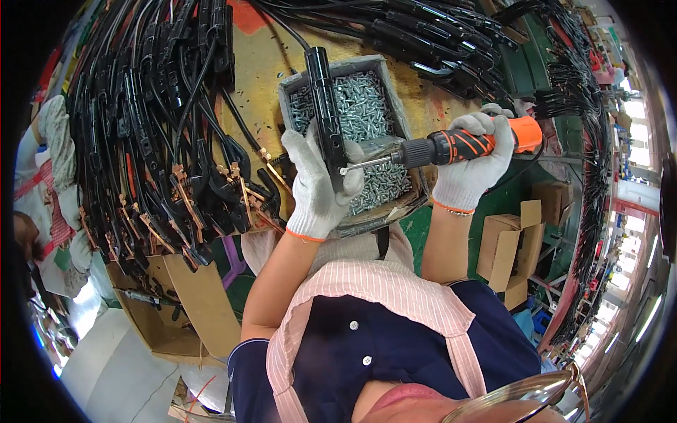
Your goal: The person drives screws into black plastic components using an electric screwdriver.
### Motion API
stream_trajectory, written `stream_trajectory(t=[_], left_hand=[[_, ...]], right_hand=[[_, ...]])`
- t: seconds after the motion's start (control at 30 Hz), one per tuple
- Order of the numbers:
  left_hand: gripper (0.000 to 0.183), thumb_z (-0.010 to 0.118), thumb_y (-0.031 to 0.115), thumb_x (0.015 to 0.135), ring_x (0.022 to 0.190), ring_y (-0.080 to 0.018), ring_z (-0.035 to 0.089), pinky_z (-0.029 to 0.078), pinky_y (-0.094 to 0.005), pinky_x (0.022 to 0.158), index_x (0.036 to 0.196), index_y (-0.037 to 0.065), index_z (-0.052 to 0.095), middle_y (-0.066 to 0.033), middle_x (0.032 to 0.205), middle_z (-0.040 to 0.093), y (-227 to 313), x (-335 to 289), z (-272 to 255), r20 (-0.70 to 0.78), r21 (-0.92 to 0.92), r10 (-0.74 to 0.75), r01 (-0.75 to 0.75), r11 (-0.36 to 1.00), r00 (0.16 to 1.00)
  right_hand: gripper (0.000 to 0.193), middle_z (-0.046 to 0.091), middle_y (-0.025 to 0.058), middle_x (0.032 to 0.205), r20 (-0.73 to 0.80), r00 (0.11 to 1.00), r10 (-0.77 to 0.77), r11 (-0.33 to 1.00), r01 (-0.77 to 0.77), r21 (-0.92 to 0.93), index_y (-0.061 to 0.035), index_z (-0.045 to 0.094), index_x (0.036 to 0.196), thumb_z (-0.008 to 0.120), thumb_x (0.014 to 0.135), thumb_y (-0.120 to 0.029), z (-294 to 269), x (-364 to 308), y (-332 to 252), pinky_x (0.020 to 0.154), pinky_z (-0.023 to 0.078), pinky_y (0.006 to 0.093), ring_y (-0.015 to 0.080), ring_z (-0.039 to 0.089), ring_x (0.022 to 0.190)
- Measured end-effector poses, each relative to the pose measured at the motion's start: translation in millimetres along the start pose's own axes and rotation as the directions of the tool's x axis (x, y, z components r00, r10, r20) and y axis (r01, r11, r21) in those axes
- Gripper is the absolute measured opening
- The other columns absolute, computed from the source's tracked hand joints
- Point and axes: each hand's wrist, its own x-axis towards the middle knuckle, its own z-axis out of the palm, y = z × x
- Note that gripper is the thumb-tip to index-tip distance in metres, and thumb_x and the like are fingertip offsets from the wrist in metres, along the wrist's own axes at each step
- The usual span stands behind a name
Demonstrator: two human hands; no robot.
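My left hand (316,185), in a white knitted glove, is wrapped round a long black tube-shaped plastic handle (324,99). A black cable runs from the handle's far end. Gripped in my gloved right hand (474,158) is an orange and black electric screwdriver (462,146), held level and pointing left. Its bit (367,163) reaches to a small screw (343,170) at the handle's near end, beside my left fingers. Beneath both lies a grey bin (285,88) of silver screws (363,106), split into two compartments. My left hand hides part of the bin.
Black handles with cables and copper-coloured metal ends (183,194) pile up at left. More black handles (451,42) lie at the far right. A cardboard box (502,247) stands right, another (166,331) lower left. A gloved person (56,141) is at the left edge.
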Motion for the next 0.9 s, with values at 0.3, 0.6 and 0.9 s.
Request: stream_trajectory(t=[0.3,0.6,0.9], left_hand=[[0.074,0.025,0.078,0.087,0.04,-0.0108,0.036,0.025,-0.0233,0.034,0.117,0.012,0.043,-0.006,0.077,0.056,5,-1,4,0.034,-0.035,0.016,-0.015,0.999,0.999],[0.073,0.024,0.077,0.087,0.04,-0.0093,0.036,0.025,-0.0224,0.034,0.114,0.012,0.044,-0.0053,0.068,0.053,3,-1,-1,0.056,-0.015,-0.002,0.003,1.0,0.998],[0.043,0.063,-0.002,0.086,0.041,-0.0085,0.037,0.029,-0.0235,0.038,0.12,0.011,0.04,-0.0001,0.058,0.044,5,-5,17,0.006,0.055,-0.03,0.029,0.998,1.0]], right_hand=[[0.021,0.057,0.0051,0.094,-0.017,1.0,0.008,1.0,-0.008,0.018,-0.0097,0.054,0.108,0.059,0.089,-0.002,0,-9,12,0.061,0.052,0.0273,0.0102,0.053,0.065],[0.022,0.057,0.0054,0.095,0.028,0.998,-0.052,0.998,0.053,-0.027,-0.0095,0.054,0.11,0.056,0.09,-0.001,-4,-8,8,0.06,0.052,0.0275,0.0104,0.053,0.065],[0.031,0.056,0.0046,0.102,0.202,0.968,-0.151,0.971,0.184,-0.152,-0.0111,0.05,0.115,0.058,0.088,0.0,15,-6,-9,0.059,0.049,0.0265,0.0092,0.05,0.065]])
